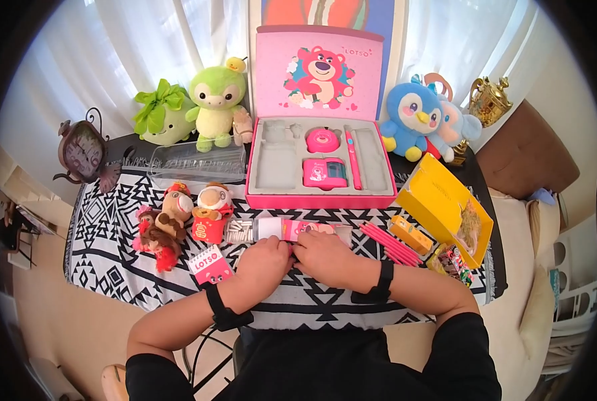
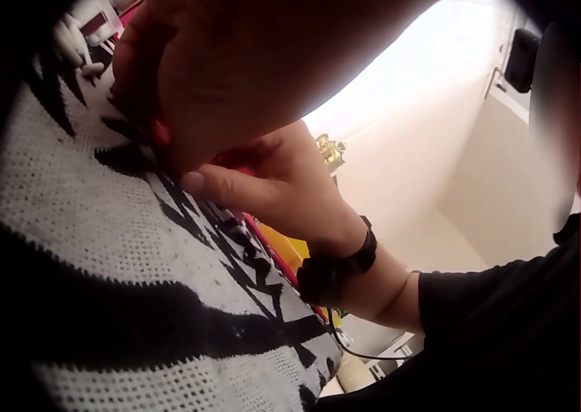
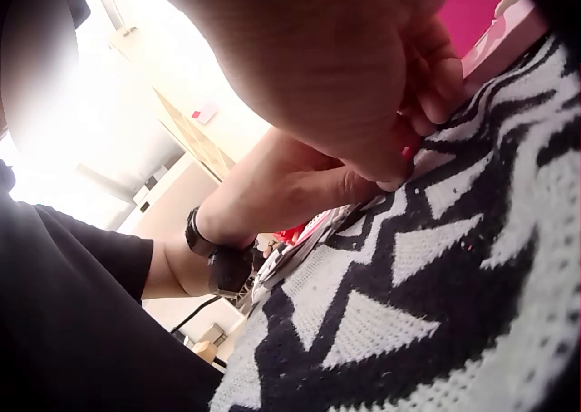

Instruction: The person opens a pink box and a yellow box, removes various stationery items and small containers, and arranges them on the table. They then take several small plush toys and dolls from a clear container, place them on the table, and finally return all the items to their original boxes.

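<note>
Both hands meet at the front middle of the table, fingertips close together. My left hand [image 1: 264, 265] and my right hand [image 1: 326, 259] pinch a small pinkish-red thing [image 3: 408, 152] between them; fingers hide most of it, and I cannot tell its kind. A bit of the same red [image 2: 161, 131] shows under the left hand in the left wrist view. Just behind the hands lies a long pink-and-white Lotso case [image 1: 298, 228], with short white sticks [image 1: 240, 231] at its left end. Right of the right hand lie several pink pencils [image 1: 391, 244].
An opened pink Lotso gift box [image 1: 318, 199] stands behind, holding a round pink item, a pencil sharpener [image 1: 325, 172] and a pen-like stick. A Lotso notepad [image 1: 211, 265] and small plush toys [image 1: 175, 212] lie left. At right are a yellow box [image 1: 432, 190] and an orange-yellow block [image 1: 411, 231].
</note>
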A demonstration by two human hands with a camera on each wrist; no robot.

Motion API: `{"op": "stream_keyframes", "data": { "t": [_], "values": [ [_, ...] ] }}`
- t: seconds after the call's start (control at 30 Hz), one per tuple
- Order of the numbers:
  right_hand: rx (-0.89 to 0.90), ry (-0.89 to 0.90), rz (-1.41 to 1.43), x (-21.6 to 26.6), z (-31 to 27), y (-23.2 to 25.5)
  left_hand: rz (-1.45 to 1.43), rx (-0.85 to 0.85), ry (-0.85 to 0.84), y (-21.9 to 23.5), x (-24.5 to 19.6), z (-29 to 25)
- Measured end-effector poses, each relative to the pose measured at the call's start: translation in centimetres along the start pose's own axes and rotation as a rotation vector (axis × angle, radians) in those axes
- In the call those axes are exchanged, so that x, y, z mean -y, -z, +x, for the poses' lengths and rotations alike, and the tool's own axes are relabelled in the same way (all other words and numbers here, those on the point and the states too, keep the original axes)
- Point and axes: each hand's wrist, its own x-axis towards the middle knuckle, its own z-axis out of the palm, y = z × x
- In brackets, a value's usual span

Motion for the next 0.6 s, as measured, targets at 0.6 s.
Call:
{"op": "stream_keyframes", "data": {
  "t": [0.6],
  "values": [
    [0.032, -0.049, 0.082, 1.4, 1.3, -0.8, -0.1, 0.046, 0.066, 0.1, 0.7, -1.0]
  ]
}}
